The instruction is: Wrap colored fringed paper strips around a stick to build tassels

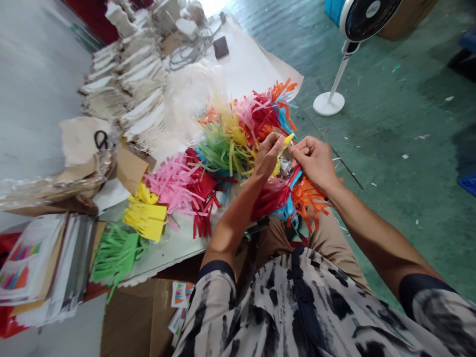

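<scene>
Near left on the table (177, 244), green fringe (117, 253) and yellow fringe (148, 218), seemingly unworked; centre, 1 yellow strip (289, 139), apparently unfinished, pinched in left hand (268, 154), right hand (315, 159) beside it, grip unclear; beyond, mixed fringes (230, 144) crowding the workspace; far left, white stacks (139, 74); far right, 1 fan (368, 22).

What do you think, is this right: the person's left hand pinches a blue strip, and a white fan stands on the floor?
Only the colour is wrong: the head view shows the left hand pinching a yellow strip. The white fan does stand on the floor.
</scene>
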Demonstrator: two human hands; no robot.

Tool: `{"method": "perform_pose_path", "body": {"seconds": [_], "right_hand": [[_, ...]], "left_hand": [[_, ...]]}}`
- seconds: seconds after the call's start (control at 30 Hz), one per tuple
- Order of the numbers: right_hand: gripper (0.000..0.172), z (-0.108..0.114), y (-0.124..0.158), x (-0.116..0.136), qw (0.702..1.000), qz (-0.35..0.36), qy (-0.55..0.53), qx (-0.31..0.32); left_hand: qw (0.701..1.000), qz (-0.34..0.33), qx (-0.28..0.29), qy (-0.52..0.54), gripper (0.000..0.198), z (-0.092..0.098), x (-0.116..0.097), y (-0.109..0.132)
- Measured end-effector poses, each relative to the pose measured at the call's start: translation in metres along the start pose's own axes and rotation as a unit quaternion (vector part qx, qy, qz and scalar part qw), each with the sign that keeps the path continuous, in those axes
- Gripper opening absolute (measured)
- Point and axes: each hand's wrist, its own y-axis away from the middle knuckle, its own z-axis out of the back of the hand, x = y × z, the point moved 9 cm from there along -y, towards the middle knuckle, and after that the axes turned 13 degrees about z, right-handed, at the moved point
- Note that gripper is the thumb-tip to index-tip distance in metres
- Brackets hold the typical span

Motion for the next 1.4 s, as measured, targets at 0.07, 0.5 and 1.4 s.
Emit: {"method": "perform_pose_path", "body": {"seconds": [0.07, 0.5, 1.4], "right_hand": [[0.060, -0.001, 0.000, 0.000, 1.000, -0.004, -0.009, 0.007], [0.053, -0.008, 0.005, 0.000, 0.999, -0.011, -0.020, 0.027], [0.059, -0.006, 0.002, -0.015, 0.996, -0.002, -0.084, 0.017]], "left_hand": [[1.000, -0.017, -0.013, -0.014, 0.067, 0.001, -0.002, 0.001], [0.998, -0.027, -0.047, -0.013, 0.064, 0.005, -0.003, 0.005], [0.994, -0.072, 0.033, -0.070, 0.061, -0.001, -0.008, 0.011]]}}
